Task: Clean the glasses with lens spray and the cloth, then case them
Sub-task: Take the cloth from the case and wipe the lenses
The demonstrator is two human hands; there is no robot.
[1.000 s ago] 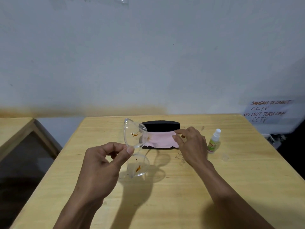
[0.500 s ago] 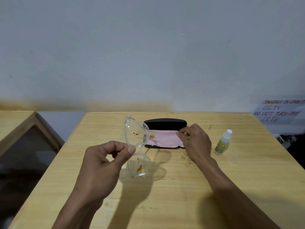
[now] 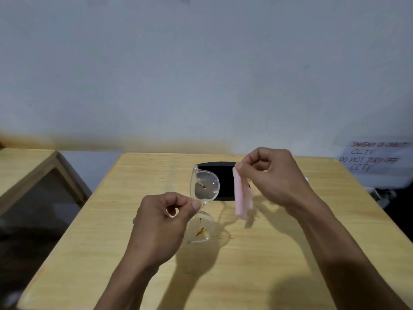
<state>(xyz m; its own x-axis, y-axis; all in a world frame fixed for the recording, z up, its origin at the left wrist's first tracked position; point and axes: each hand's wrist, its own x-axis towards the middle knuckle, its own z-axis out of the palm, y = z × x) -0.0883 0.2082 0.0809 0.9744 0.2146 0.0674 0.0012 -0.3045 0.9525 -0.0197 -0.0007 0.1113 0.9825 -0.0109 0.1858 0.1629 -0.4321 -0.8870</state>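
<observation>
The left hand [image 3: 161,222] pinches the glasses [image 3: 202,204] at the bridge between thumb and forefinger, holding them on end above the bench [image 3: 116,220]. One clear lens stands above the fingertips, the other hangs below them; both carry brown smears. The temples cannot be made out behind the clear frame.

The right hand [image 3: 274,177] is raised just right of the glasses, thumb and forefinger closed on the top corner of the pink cloth [image 3: 242,195]. The cloth hangs down limp from that pinch, clear of the bench, and its lower end is blurred.

Beyond both hands lies the black case [image 3: 223,177]. The upper lens covers its left end and the cloth and right hand cover its right end.

The spray bottle is almost wholly hidden behind the right hand. To the far right of that hand a handwritten note [image 3: 375,157] on the wall is cut off by the frame edge.
</observation>
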